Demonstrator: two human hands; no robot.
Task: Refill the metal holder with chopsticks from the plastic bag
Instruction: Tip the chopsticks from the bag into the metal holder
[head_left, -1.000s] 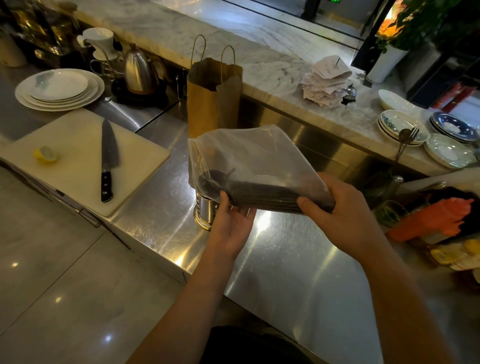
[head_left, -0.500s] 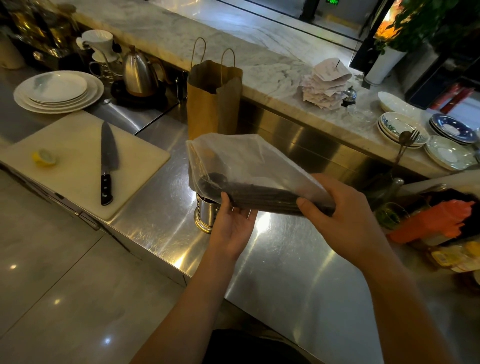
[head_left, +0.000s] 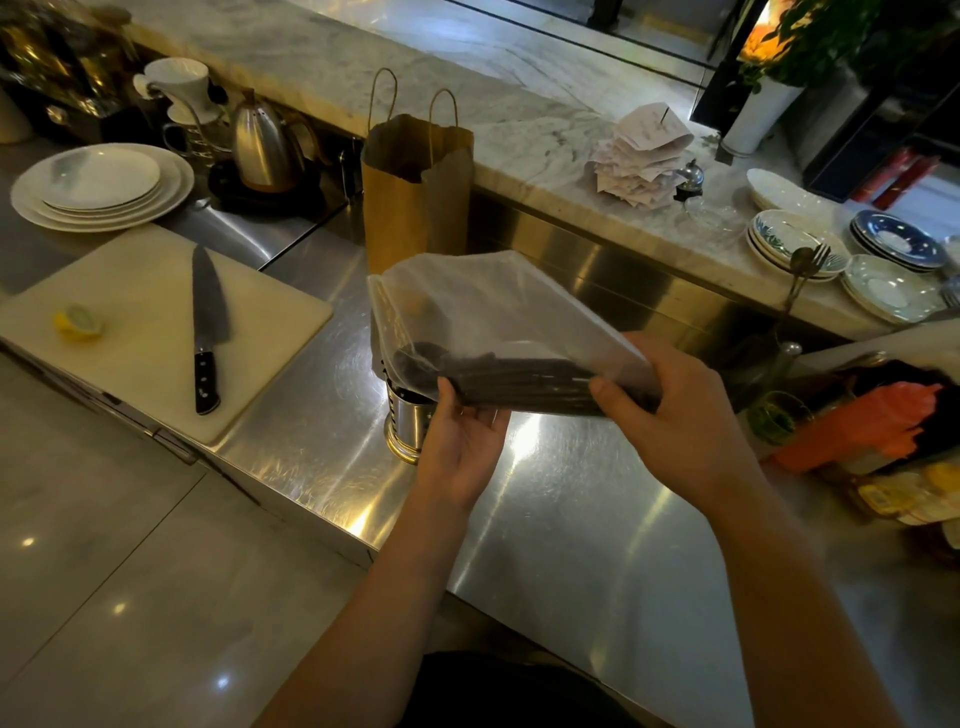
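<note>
Chopsticks in plastic bag above metal holder — both hands gripping
Left hand cups bundle, right hand clamps its end — tilt mouth down, slide them slowly

Around the perforated metal holder, bare steel counter lies open at six o'clock; a brown paper bag blocks twelve, a white cutting board nine.

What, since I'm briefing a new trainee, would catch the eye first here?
The clear plastic bag of dark chopsticks at the centre, gripped by the left hand and right hand just above the metal holder on the steel counter. Next, the knife lying on the white cutting board at left, and the brown paper bag standing behind the holder.
</note>
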